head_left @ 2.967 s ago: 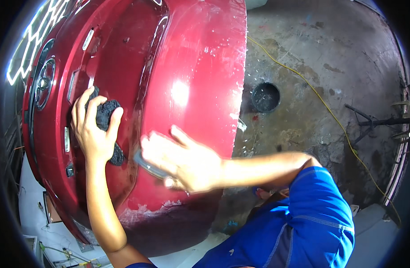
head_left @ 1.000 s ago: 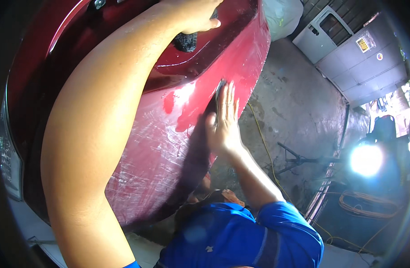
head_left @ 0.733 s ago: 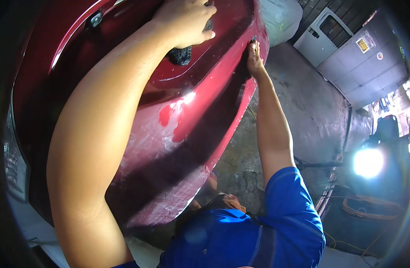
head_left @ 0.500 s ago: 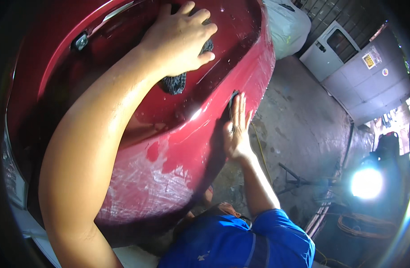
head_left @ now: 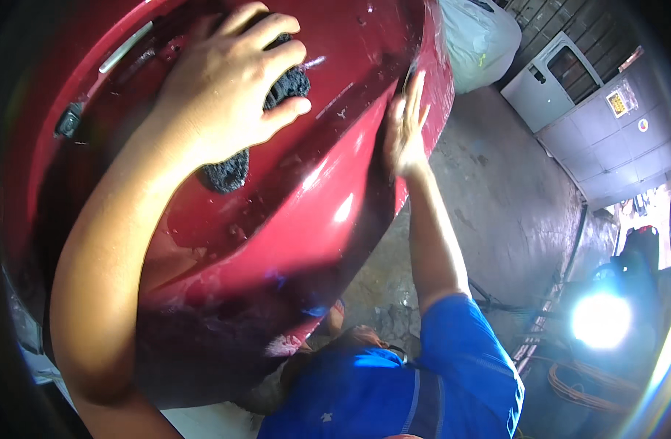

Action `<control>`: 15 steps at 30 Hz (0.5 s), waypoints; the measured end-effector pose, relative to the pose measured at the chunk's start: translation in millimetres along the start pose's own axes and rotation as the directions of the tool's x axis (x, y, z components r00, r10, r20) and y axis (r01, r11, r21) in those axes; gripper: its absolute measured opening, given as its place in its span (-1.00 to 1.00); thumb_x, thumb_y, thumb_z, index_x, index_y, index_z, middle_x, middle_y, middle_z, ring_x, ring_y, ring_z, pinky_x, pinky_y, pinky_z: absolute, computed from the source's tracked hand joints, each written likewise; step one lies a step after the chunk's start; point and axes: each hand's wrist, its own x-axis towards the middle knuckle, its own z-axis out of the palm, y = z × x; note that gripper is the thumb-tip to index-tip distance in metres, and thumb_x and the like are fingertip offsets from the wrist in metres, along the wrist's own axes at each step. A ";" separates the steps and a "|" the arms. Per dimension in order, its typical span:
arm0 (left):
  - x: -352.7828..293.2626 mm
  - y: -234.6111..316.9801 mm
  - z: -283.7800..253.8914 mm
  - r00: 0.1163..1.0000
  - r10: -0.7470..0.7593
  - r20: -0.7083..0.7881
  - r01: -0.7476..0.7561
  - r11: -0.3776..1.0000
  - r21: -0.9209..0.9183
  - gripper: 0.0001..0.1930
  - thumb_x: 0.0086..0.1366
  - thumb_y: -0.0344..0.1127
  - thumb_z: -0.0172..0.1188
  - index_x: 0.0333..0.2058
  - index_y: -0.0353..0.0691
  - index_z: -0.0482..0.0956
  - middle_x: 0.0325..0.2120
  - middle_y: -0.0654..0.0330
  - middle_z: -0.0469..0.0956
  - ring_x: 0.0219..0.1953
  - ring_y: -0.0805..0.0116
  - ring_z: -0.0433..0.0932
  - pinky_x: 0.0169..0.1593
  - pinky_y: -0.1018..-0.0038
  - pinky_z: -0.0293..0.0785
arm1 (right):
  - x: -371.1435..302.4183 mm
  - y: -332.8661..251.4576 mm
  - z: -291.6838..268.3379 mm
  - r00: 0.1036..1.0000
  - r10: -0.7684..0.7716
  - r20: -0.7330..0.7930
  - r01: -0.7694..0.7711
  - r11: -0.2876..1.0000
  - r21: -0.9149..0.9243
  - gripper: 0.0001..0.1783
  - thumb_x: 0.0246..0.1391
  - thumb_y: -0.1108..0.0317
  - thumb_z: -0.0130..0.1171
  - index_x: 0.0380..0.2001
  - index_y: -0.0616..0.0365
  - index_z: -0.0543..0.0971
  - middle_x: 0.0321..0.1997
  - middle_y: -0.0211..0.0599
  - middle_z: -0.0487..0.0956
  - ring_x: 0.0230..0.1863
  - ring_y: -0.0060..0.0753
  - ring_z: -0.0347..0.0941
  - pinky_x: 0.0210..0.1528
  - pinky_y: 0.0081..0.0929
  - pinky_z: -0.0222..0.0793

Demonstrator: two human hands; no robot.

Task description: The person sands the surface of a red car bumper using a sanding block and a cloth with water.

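Note:
My left hand point(head_left: 229, 88) presses a black fuzzy cloth point(head_left: 288, 86) against a glossy red car panel point(head_left: 277, 212), its fingers bent over it and its thumb spread. One end of the cloth sticks out below my palm. My right hand point(head_left: 406, 132) lies with outstretched fingers along the panel's right edge. A thin dark edge shows by its fingertips; I cannot make out whether anything lies under that palm. Droplets and wet streaks mark the red paint. Left of my left hand, a small dark fitting point(head_left: 68, 119) sits in the panel's recess.
A pale plastic-covered bulk point(head_left: 478, 47) stands beyond the panel. A white vehicle door point(head_left: 555, 80) leans by a grey panel point(head_left: 610, 139). At right, a bright lamp point(head_left: 601, 320) glares near a coiled cable point(head_left: 584, 388). Grey concrete floor point(head_left: 496, 183) lies between.
My view has shifted over the car, so the panel sits lower and further left. My right hand has slid further along the panel's edge. My left hand keeps hold of the cloth.

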 end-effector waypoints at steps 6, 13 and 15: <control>-6.0 -6.4 3.1 1.000 -0.017 -0.006 0.017 1.000 -0.019 -0.60 0.20 -0.10 0.45 -0.09 -0.19 0.64 0.22 0.13 0.50 0.35 0.02 0.38 0.37 -0.03 0.29 | -2.4 -6.0 1.6 0.999 -0.045 0.002 0.045 0.988 -0.146 -0.18 0.51 0.05 -0.29 0.59 0.34 -0.16 0.69 0.23 -0.21 0.70 0.23 -0.36 0.66 0.13 -0.49; 6.5 -14.2 2.5 0.998 0.053 0.026 -0.051 0.998 -0.047 -0.51 0.31 0.08 0.28 -0.02 -0.21 0.65 0.14 0.05 0.52 0.26 0.04 0.40 0.29 -0.20 0.31 | 16.6 14.1 -9.7 0.997 -0.076 -0.017 0.076 0.997 -0.011 -0.15 0.57 -0.12 -0.49 0.59 0.31 -0.26 0.70 0.21 -0.29 0.72 0.09 -0.42 0.67 0.06 -0.50; 4.2 -13.0 -1.6 0.999 0.048 0.019 -0.048 0.998 -0.030 -0.53 0.29 0.07 0.30 -0.06 -0.22 0.66 0.11 0.06 0.53 0.23 0.08 0.42 0.24 -0.19 0.36 | 47.9 25.8 -11.9 1.000 -0.021 -0.019 0.020 1.000 -0.009 -0.14 0.57 -0.11 -0.46 0.57 0.39 -0.23 0.69 0.26 -0.28 0.71 0.15 -0.42 0.66 0.06 -0.48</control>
